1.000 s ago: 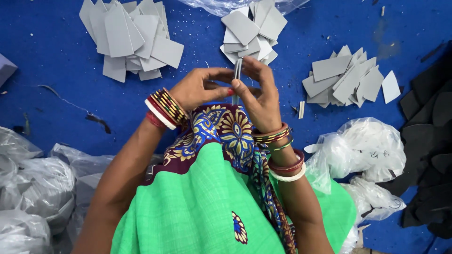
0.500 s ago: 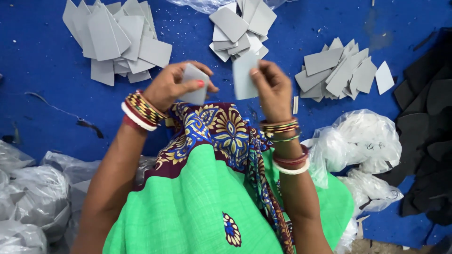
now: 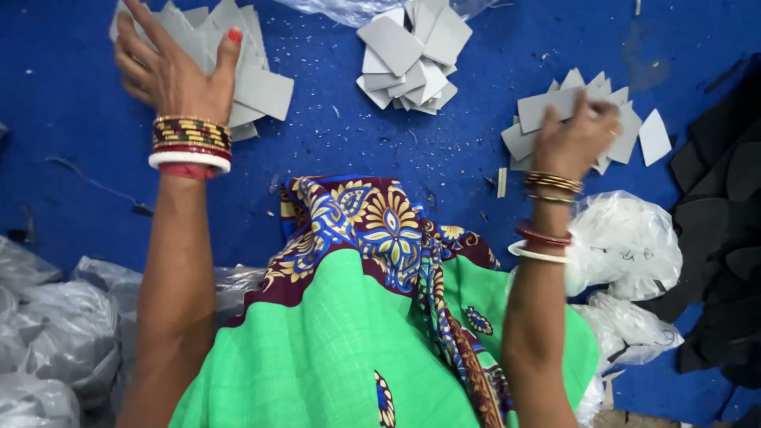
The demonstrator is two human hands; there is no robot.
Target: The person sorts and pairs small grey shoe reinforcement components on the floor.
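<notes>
the left hand [image 3: 170,67] is lying at about ten o'clock with its fingers spread wide, resting flat on top of the left pile of grey pieces [image 3: 254,83], not gripping any single piece that can be seen. the right hand [image 3: 579,139] is sitting at about two o'clock, its fingers curled down over the right pile of grey pieces [image 3: 555,107]; the fingertips are touching the top pieces, but it is not possible to tell whether they are pinching one. a third, middle pile of grey pieces [image 3: 408,55] is lying at twelve o'clock, between the two hands and touched by neither. all three piles are resting on a blue floor [image 3: 349,143]. striped bangles [image 3: 192,143] are circling the left wrist and thinner ones are showing on the right wrist. a green cloth with a patterned border [image 3: 349,317] is filling the six o'clock area between the forearms. clear plastic bags [image 3: 626,246] are lying at four o'clock just beside the right forearm, and more bags [image 3: 55,333] are crowding eight o'clock. black pieces [image 3: 725,214] are stacked at three o'clock.
</notes>
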